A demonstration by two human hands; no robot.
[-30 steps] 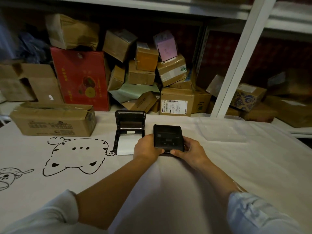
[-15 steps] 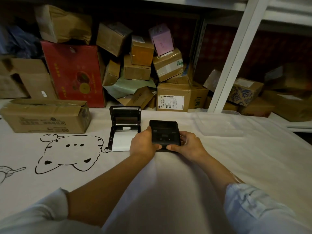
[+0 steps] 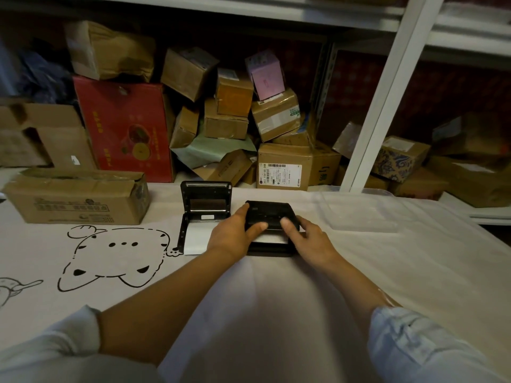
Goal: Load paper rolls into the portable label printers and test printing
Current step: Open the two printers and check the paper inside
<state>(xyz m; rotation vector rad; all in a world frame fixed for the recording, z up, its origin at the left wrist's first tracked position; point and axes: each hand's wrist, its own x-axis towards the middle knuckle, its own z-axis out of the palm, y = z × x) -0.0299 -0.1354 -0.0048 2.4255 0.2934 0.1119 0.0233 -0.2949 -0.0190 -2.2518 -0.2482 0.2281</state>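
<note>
Head view: two black portable label printers sit side by side on the white printed table cover (image 3: 359,272). Both hands grip the right printer (image 3: 272,217): the left hand (image 3: 235,236) curls round its left edge with the thumb on the lid, and the right hand (image 3: 309,239) does likewise on the right, the lid raised off white paper (image 3: 269,239). Just left, the second printer (image 3: 206,205) stands fully open, one paper strip (image 3: 196,239) trailing from it. One clear plastic tray (image 3: 359,214) lies to the right.

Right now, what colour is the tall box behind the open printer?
Red, with a fruit picture, on the tall box; seen in the head view.
</note>
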